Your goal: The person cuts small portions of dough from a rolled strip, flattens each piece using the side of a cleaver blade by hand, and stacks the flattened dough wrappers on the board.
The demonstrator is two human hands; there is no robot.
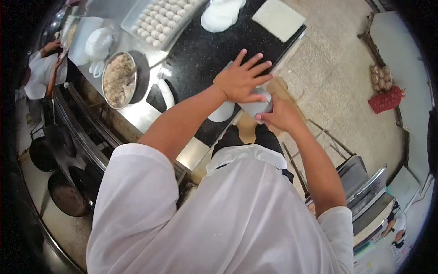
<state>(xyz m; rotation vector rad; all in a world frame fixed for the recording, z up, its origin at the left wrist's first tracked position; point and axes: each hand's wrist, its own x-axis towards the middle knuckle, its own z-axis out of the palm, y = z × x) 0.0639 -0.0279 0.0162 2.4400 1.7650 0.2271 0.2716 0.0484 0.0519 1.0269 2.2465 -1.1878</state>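
Note:
My left hand (242,81) is spread flat with its fingers apart, over the edge of the black countertop (187,68). Just to its right, my right hand (282,112) curls round a pale, smooth, flat-sided piece (256,108); its exact kind is unclear. The left thumb reaches over that piece's upper side. A thin whitish sheet (221,113) lies on the counter, partly hidden by my left hand and forearm. Further left on the counter is a white roll (165,94), dough by its look.
A steel bowl of crumbly filling (119,81) stands left of a tray of dough balls (159,20). White dough (221,14) and a pale rectangular sheet (278,19) lie at the far side. Another person (44,68) works at upper left. Dark woks (67,194) sit at left.

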